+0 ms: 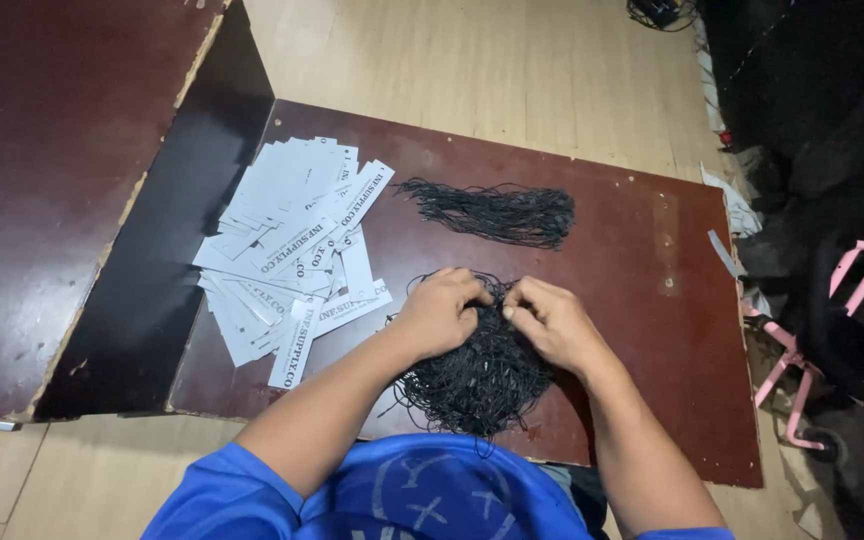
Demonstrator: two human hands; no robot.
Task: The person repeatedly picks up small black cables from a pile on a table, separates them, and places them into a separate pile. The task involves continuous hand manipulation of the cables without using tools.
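Observation:
A tangled heap of black strings lies on a dark red board close to me. My left hand and my right hand rest on the top of this heap, fingers curled and pinching strands between them. A second, neater bundle of black strings lies farther away on the board. To the left, a spread pile of white paper tags with printed lettering covers the board's left part.
The board lies on a light wooden floor. Another dark red board sits at the left, with a black panel between the two. A pink metal frame and dark clutter stand at the right.

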